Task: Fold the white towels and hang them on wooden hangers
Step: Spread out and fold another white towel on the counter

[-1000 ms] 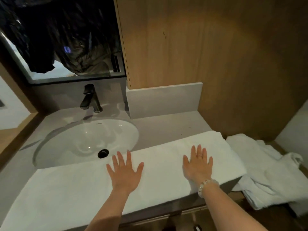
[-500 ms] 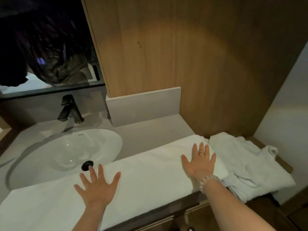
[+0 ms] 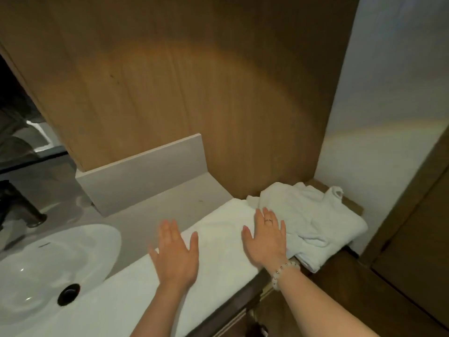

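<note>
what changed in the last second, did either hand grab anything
The left hand slid right along the flat towel, from near the drain toward the right hand, which edged to the towel's right end. Nothing gripped or released; both hands stay flat, crumpled pile unmoved.

Dim, warm light pooled on the wood panel [image 3: 194,76]; wide-angle bending at edges (left corner dark), hands slightly soft.

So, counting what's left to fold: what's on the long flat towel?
Only two open hands: left hand and, near its right end, right hand. Crumpled towels lie beside that end; the right hand hides where they meet.
</note>
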{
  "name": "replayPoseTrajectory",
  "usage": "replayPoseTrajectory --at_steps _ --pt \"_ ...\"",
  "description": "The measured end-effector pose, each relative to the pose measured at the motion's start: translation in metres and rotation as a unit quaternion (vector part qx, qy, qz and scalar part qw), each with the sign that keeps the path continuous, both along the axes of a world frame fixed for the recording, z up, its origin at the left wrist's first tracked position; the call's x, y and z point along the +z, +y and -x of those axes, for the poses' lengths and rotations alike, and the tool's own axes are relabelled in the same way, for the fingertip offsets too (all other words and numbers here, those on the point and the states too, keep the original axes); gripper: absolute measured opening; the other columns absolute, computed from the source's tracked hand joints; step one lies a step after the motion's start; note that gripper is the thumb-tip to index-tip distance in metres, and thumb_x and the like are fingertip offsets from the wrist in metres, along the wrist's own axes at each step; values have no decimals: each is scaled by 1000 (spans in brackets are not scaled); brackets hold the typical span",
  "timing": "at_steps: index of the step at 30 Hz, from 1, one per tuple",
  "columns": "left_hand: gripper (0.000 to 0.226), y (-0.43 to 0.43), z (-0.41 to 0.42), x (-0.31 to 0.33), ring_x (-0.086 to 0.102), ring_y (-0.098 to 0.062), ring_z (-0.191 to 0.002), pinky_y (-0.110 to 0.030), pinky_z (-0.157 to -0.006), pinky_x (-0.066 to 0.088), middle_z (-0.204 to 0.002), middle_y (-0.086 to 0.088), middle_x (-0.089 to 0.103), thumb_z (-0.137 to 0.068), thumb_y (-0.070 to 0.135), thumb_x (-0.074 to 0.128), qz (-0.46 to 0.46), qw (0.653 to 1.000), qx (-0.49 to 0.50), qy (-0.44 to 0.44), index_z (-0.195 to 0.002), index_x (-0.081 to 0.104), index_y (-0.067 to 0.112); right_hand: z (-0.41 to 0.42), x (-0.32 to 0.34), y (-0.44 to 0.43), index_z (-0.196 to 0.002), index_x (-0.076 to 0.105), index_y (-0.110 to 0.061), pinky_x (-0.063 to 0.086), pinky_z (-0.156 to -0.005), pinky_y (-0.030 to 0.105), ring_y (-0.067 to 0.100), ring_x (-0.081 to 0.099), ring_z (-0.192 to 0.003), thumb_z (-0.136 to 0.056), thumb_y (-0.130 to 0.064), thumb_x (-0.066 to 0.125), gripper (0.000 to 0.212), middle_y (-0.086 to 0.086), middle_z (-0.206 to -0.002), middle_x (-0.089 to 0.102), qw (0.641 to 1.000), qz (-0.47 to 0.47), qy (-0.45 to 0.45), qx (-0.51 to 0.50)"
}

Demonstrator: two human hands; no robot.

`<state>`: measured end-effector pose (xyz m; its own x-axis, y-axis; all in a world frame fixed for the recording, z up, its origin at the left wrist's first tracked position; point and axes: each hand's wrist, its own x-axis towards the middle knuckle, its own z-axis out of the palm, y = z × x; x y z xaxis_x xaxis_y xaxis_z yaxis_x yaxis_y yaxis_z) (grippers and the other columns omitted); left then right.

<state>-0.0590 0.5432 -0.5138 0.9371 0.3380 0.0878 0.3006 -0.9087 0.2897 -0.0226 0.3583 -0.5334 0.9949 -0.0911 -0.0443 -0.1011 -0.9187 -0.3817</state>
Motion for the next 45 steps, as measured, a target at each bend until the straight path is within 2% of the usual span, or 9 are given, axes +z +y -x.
replayPoseTrajectory --at_steps 5,8,11,19,22,24,27,37,45 --pt "63 -136 -50 9 -3 -17 -147 -38 -117 -7 -160 3 2 -98 51 17 38 974 -223 28 -152 6 21 -1 -3 -97 -152 6 -19 2 -118 41 21 -3 -147 -100 -48 23 62 3 -160 -1 996 27 68 -52" --pt "61 -201 -81 3 3 -18 -147 -39 -118 -1 -159 1 7 -99 50 18 37 954 -295 47 -152 8 21 -17 2 -164 -152 7 -19 12 -116 41 22 2 -147 -99 -46 30 63 3 -160 2 993 19 74 -85" --pt "61 -248 -116 -12 8 -21 -147 -40 -120 6 -159 -2 10 -99 49 18 26 950 -298 85 -152 7 21 -43 6 -230 -152 8 -20 17 -116 42 22 6 -146 -99 -45 33 64 3 -160 4 993 26 71 -92" --pt "59 -349 -190 -34 9 -23 -146 -42 -117 3 -159 -2 8 -100 46 19 -34 947 -293 127 -152 8 19 -117 -9 -349 -150 18 -18 25 -113 41 25 16 -143 -97 -41 41 63 6 -156 18 990 37 101 -91" --pt "57 -369 -212 -45 25 -24 -140 -41 -114 18 -155 -5 24 -100 45 25 -41 949 -282 136 -149 20 18 -141 -25 -360 -144 32 -15 32 -108 39 26 32 -135 -96 -38 45 55 9 -148 34 993 37 79 -76" --pt "50 -379 -231 -54 39 -24 -128 -38 -105 31 -144 -6 38 -99 41 30 -41 952 -274 128 -142 32 17 -161 -36 -365 -136 41 -15 37 -102 32 21 40 -128 -95 -37 47 46 6 -139 43 995 62 58 -53" --pt "41 -396 -268 -71 47 -24 -116 -36 -93 39 -129 -6 48 -97 38 38 -44 952 -273 131 -131 43 16 -196 -54 -376 -125 48 -15 40 -97 29 18 47 -120 -95 -35 49 36 3 -128 52 995 54 63 -46" --pt "42 -448 -378 -176 47 -24 -118 -35 -91 40 -132 -6 46 -97 39 40 -25 935 -292 200 -132 42 15 -294 -141 -425 -116 54 -14 43 -91 30 20 53 -110 -96 -33 48 28 5 -115 57 988 70 132 -47" --pt "38 -483 -390 -270 49 -23 -114 -34 -91 40 -124 -7 48 -96 35 44 -1 912 -298 282 -125 45 10 -329 -230 -442 -112 56 -12 45 -86 35 24 56 -104 -98 -33 42 30 7 -111 58 970 60 228 -54"
